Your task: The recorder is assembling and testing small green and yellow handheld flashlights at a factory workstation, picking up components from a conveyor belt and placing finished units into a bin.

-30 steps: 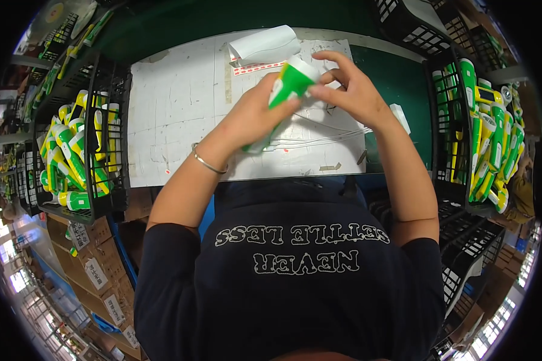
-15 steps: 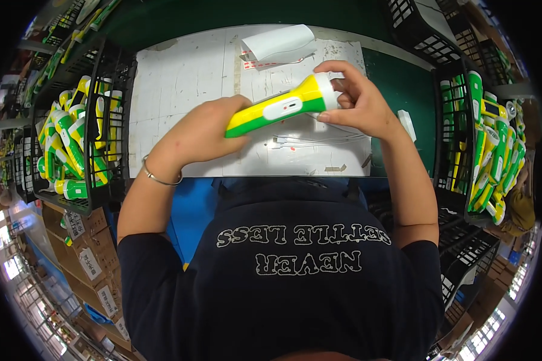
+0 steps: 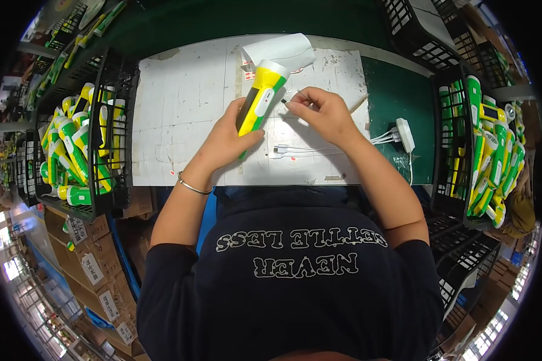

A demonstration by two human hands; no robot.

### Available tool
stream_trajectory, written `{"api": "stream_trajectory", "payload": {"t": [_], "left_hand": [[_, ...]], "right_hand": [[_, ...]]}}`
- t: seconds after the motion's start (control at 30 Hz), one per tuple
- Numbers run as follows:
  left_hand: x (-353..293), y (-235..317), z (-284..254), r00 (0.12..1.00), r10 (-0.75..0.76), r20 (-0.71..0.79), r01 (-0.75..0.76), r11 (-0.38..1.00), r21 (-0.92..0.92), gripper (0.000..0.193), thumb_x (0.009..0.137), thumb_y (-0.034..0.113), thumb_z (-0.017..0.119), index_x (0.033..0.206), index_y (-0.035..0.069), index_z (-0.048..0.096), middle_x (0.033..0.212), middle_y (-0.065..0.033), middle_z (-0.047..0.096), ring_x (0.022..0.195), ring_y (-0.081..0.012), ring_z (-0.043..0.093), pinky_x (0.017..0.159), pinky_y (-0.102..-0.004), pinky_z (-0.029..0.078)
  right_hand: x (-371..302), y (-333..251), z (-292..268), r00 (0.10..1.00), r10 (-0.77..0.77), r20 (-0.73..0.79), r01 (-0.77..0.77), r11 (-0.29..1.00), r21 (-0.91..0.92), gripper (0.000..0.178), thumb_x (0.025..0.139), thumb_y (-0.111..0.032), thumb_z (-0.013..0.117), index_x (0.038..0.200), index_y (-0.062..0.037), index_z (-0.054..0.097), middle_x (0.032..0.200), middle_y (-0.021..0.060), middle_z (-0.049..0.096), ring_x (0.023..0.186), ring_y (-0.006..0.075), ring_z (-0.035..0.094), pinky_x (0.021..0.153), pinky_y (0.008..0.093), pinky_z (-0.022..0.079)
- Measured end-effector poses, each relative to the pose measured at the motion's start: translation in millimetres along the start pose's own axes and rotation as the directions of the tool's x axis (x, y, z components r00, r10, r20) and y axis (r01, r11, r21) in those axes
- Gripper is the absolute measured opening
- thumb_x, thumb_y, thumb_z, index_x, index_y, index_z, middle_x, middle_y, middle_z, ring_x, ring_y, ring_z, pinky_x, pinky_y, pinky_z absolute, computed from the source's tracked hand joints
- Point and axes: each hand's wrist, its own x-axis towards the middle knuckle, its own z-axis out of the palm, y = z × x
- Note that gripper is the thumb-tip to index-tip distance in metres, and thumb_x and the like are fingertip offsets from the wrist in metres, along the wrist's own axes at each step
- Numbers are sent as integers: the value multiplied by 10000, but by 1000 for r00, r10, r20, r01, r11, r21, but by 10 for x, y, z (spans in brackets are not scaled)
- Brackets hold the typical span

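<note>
Yellow and green, with a white head, the torch is in the left hand, held over the white board that lies on the green desk; its long axis runs away from the person, leaning a little to the right, head at the far end and tail near the left palm; the pale oval panel on its body faces up and to the right, toward the right hand. Just right of the torch, about level with that panel, is a small dark-tipped plug; its tip points left at the panel, near it yet seemingly apart; how the two stand in height is hard to judge from above.

The left fingers are wrapped round the torch's handle, thumb across the near side and the rest mostly hidden beneath; the right fingers pinch the plug between thumb and forefinger, the others curled in behind; the left forearm comes up from the left of the torch, a bracelet at its wrist; the right forearm slants in from the right of the torch, elbow out and palm turned inward.

Beyond the torch's head, and partly covered by it in this view, is a white roll; on the board to the right of the torch's tail lie pale cables; well to the right of the torch is a white block with leads running from it.
</note>
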Motion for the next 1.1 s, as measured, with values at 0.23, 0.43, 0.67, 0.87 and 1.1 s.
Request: {"api": "stream_trajectory", "payload": {"t": [0.23, 0.43, 0.67, 0.87, 1.1], "left_hand": [[45, 189, 223, 991, 133, -27, -130, 987, 95, 641, 723, 144, 656, 1273, 17, 353, 1111, -176, 520, 1005, -261, 534, 871, -333, 427], [31, 284, 334, 930, 326, -168, -198, 832, 518, 636, 691, 109, 628, 1265, 77, 355, 990, -173, 491, 858, -363, 556, 724, -420, 483], [24, 283, 352, 921, 344, -181, -211, 834, 510, 647, 689, 108, 627, 1272, 91, 348, 965, -168, 483, 822, -366, 556, 693, -422, 487], [-18, 334, 341, 959, 232, -162, -125, 860, 495, 652, 708, 114, 639, 1289, 59, 350, 998, -169, 500, 883, -344, 546, 744, -391, 471], [5, 317, 377, 942, 274, -194, -129, 828, 545, 673, 696, 110, 645, 1295, 69, 341, 984, -156, 494, 852, -335, 553, 698, -390, 482]], "right_hand": [[-58, -94, -202, 987, 144, 66, -155, 967, 203, 241, 784, -237, 692, 796, -4, 635, 691, 19, 610, 630, 52, 527, 570, 201, 421], [-103, 10, -176, 974, 228, 2, -219, 931, 294, 244, 777, -242, 700, 784, -8, 632, 692, 23, 615, 648, 60, 532, 604, 196, 414], [-116, 7, -150, 967, 254, 7, -234, 880, 413, 228, 776, -237, 701, 775, -18, 636, 703, 26, 619, 653, 67, 528, 613, 201, 413], [-110, 10, -128, 950, 312, 7, -296, 893, 339, 247, 774, -246, 704, 786, -9, 635, 708, 31, 623, 658, 66, 534, 607, 189, 409], [-150, 65, -62, 975, 192, -109, -148, 936, 321, 250, 769, -242, 710, 787, -4, 637, 714, 42, 629, 651, 70, 539, 605, 194, 419]]}}
